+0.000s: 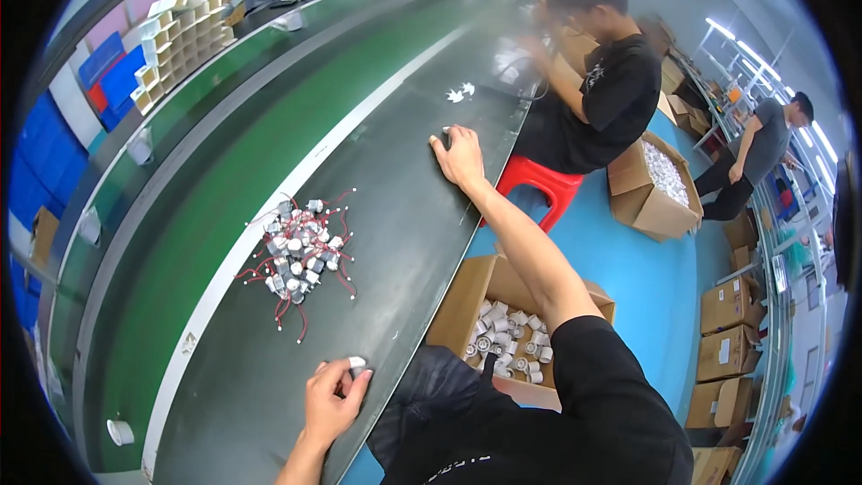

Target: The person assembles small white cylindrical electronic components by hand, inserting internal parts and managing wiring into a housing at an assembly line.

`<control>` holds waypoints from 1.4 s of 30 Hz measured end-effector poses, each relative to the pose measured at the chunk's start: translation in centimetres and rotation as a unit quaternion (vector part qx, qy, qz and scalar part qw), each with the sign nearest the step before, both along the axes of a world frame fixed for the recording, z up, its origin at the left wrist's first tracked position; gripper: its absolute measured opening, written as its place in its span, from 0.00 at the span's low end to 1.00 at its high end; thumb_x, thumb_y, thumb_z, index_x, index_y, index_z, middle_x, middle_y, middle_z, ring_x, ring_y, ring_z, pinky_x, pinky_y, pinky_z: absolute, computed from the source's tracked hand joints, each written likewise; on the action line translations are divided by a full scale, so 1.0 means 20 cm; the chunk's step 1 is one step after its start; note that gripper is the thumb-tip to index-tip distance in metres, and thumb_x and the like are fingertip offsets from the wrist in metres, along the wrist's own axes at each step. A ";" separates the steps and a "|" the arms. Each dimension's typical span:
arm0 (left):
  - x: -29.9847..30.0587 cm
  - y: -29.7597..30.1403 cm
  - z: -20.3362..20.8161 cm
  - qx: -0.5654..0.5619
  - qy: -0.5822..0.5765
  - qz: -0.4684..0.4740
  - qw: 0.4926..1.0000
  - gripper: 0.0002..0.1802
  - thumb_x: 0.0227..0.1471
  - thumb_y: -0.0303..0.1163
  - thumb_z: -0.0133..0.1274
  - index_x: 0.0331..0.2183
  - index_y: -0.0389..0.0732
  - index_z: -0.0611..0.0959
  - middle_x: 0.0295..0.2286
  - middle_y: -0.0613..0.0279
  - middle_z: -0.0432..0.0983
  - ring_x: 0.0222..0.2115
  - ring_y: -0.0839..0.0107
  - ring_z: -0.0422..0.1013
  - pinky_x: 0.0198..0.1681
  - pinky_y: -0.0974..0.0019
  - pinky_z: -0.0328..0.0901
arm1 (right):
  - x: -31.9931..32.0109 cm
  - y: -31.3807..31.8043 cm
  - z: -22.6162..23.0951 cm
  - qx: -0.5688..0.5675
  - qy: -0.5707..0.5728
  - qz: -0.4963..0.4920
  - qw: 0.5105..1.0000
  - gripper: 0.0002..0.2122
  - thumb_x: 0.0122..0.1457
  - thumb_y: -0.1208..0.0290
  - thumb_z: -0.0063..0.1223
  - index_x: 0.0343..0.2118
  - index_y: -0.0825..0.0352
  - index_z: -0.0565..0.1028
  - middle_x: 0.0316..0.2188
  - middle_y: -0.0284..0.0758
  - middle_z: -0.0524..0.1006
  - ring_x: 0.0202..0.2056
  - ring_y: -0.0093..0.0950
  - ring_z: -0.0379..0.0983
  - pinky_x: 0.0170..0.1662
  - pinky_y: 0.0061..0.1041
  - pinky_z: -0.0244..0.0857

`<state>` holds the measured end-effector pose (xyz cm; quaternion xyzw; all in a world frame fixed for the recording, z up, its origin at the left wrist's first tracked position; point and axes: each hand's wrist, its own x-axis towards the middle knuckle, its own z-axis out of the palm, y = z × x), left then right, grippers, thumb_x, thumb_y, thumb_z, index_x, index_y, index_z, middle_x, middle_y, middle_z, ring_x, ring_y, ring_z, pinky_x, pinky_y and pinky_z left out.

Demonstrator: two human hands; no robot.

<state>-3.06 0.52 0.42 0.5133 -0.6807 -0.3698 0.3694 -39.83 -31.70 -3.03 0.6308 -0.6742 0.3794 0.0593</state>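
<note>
My left hand (330, 406) is low over the dark work surface, near its front edge. Its fingers are curled, with thumb and index finger close together and a white cover on one fingertip. A small greyish thing may be between them; I cannot make it out. Farther up, my right hand (460, 160) rests on the surface with thumb and fingers apart, seemingly holding nothing. Left of both hands lies a pile of small grey motors (301, 256) with red wires and white ends. Beyond my right hand are several white, jagged pieces (461, 92).
A green conveyor belt (224, 207) runs along the left, behind a white strip. A carton of white cylindrical parts (512, 341) stands by my right side. A co-worker (602, 81) sits ahead on a red stool (543, 184), beside another filled carton (654, 184).
</note>
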 end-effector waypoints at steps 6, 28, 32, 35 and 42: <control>0.00 0.00 0.03 -0.030 0.010 -0.008 0.999 0.06 0.47 0.26 0.65 0.28 0.38 0.83 0.13 0.67 0.62 0.14 0.72 0.59 0.26 0.65 0.56 | 0.04 -0.02 0.07 0.031 -0.004 -0.018 0.999 0.25 0.58 0.54 0.57 0.46 0.74 0.77 0.53 0.47 0.75 0.58 0.43 0.65 0.63 0.38 0.59; 0.07 -0.01 0.04 -0.019 0.046 -0.048 0.998 0.06 0.49 0.29 0.65 0.32 0.39 0.86 0.14 0.67 0.67 0.15 0.73 0.63 0.26 0.68 0.58 | 0.06 -0.03 0.09 0.032 0.017 -0.024 0.999 0.24 0.55 0.54 0.61 0.44 0.73 0.77 0.50 0.46 0.75 0.53 0.45 0.67 0.58 0.39 0.62; 0.05 -0.05 0.04 -0.015 0.010 -0.045 0.999 0.06 0.50 0.30 0.65 0.31 0.40 0.86 0.14 0.66 0.67 0.16 0.71 0.64 0.26 0.65 0.61 | -0.01 -0.03 0.06 -0.012 -0.023 0.007 1.000 0.27 0.53 0.55 0.65 0.46 0.74 0.75 0.48 0.49 0.75 0.51 0.46 0.69 0.57 0.40 0.63; 0.03 -0.04 0.03 -0.013 0.019 0.000 1.000 0.06 0.50 0.30 0.65 0.31 0.40 0.86 0.13 0.66 0.65 0.15 0.69 0.64 0.23 0.63 0.61 | -0.01 -0.02 0.11 0.068 -0.168 0.003 0.983 0.31 0.54 0.56 0.66 0.54 0.72 0.70 0.48 0.48 0.74 0.52 0.43 0.70 0.56 0.37 0.63; 0.00 -0.02 0.05 -0.030 -0.018 0.051 0.998 0.06 0.52 0.32 0.64 0.31 0.41 0.85 0.11 0.64 0.64 0.14 0.67 0.65 0.20 0.62 0.61 | -0.03 0.01 0.01 0.067 -0.084 0.019 0.994 0.28 0.54 0.58 0.65 0.53 0.72 0.72 0.50 0.48 0.73 0.53 0.44 0.67 0.59 0.39 0.60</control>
